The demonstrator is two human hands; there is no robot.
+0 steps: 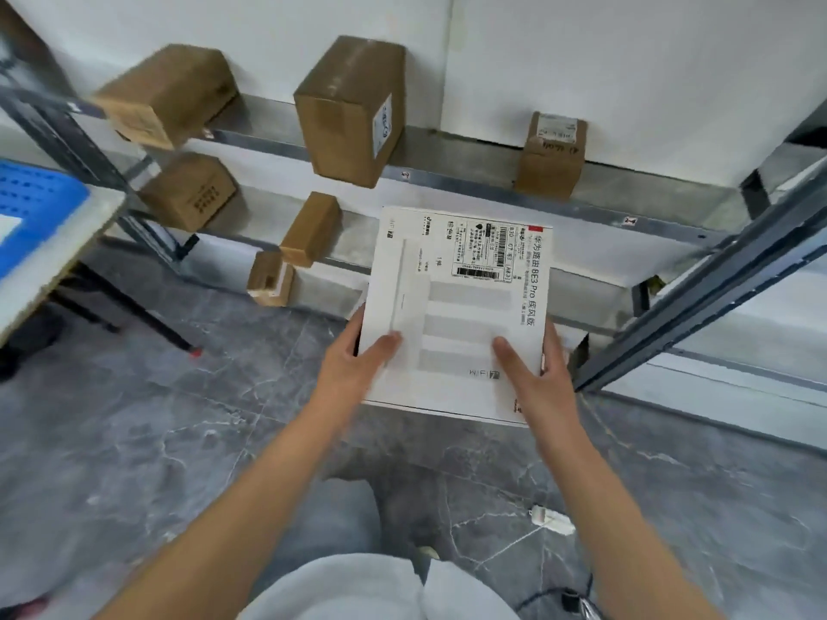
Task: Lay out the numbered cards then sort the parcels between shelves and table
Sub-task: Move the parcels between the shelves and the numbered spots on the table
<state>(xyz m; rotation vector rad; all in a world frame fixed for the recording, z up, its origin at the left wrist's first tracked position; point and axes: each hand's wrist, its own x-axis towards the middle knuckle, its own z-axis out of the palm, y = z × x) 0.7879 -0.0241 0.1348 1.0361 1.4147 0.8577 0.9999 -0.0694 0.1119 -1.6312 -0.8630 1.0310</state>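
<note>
Centrally, the fingers [387, 344] of the left hand [353, 364] and those of the right hand [541, 373] clasp a flat white cardboard parcel [456, 306] by its near corners: each thumb lies on the printed top face, and the remaining fingers wrap round the side edges. The parcel is held in the air, tilted slightly, in front of a grey metal shelving rack [492, 190]. A printed shipping label with barcodes [485, 250] sits at the parcel's far right corner. On the rack's upper shelf stand a tall brown cardboard box [349, 114], a tilted brown box [165, 96] to its left, and a small brown box with a white label [550, 158] to its right. Three smaller brown boxes [188, 192] [309, 228] [268, 279] rest on lower levels. At far left, a pale surface [53, 243] carries a blue plastic crate [31, 208]. Below lies a grey veined tile floor [179, 418].
</note>
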